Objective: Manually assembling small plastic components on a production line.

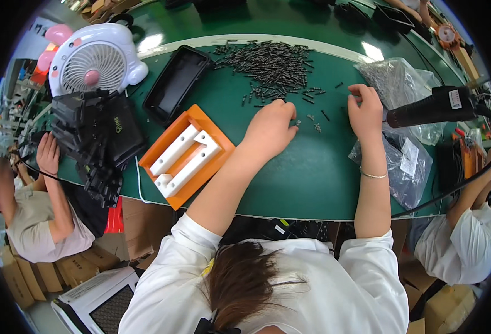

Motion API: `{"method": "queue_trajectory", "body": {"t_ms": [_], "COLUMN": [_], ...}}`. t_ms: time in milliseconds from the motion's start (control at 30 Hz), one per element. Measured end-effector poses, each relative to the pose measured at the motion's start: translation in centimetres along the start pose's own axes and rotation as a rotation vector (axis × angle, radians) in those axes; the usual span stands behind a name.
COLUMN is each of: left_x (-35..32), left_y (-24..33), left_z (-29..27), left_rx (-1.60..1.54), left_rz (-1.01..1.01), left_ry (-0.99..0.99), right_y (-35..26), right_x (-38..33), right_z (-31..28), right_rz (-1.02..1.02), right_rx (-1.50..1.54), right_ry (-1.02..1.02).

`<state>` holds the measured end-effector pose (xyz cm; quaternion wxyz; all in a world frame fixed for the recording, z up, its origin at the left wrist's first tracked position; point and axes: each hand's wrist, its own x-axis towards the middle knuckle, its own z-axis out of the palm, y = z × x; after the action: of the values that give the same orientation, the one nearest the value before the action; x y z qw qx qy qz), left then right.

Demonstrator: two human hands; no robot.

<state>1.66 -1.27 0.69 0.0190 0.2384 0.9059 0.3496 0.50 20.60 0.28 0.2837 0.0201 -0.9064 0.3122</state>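
My left hand (271, 129) is closed in a pinch over the green table, just in front of a heap of small black rods (270, 64). A tiny silver piece shows at its fingertips, too small to name. A few loose silver screws (318, 127) lie just right of them. My right hand (366, 111) is loosely curled, with thumb and forefinger apart and nothing visible between them. It is beside a clear bag of small metal parts (390, 78). A black electric screwdriver (432, 107) points toward its wrist, apart from the fingers.
An orange tray (223, 146) with a white block frame (187, 158) lies left of my left forearm. Behind it stands a black bin (173, 83). Black plastic cases (103, 125) and a white fan (92, 61) crowd the left. Another bag (404, 167) lies right. People sit at both sides.
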Motion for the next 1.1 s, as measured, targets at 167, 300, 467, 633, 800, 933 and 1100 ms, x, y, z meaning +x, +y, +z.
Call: {"method": "queue_trajectory", "body": {"t_ms": [167,300,467,633,800,933,1100], "left_x": [0.0,0.0,0.1,0.3,0.4,0.3,0.3], "left_y": [0.6,0.6,0.8,1.0,1.5,1.6,1.5], "left_z": [0.1,0.4,0.9,1.0,1.1,1.3,1.4], "left_rx": [0.041,0.046,0.023,-0.124,-0.615,-0.579,-0.558], "left_rz": [-0.043,0.028,0.049,0.104,0.009,0.051,0.03], "left_ry": [0.006,0.055,0.097,0.254,0.255,0.292,0.289], "right_y": [0.9,0.4,-1.9,-3.3,-4.1,-5.1,-5.8], "right_x": [0.3,0.4,-0.1,-0.9,-0.9,-1.2,-1.8], "right_z": [-0.7,-1.4,-0.8,0.4,1.2,1.4,1.9], "right_rz": [0.052,0.049,0.003,0.009,-0.172,0.066,0.179], "right_rx": [-0.106,-0.053,0.07,-0.001,-0.083,0.401,0.79], "right_ry": [-0.074,-0.132,-0.339,-0.499,-0.408,-0.358,-0.221]}}
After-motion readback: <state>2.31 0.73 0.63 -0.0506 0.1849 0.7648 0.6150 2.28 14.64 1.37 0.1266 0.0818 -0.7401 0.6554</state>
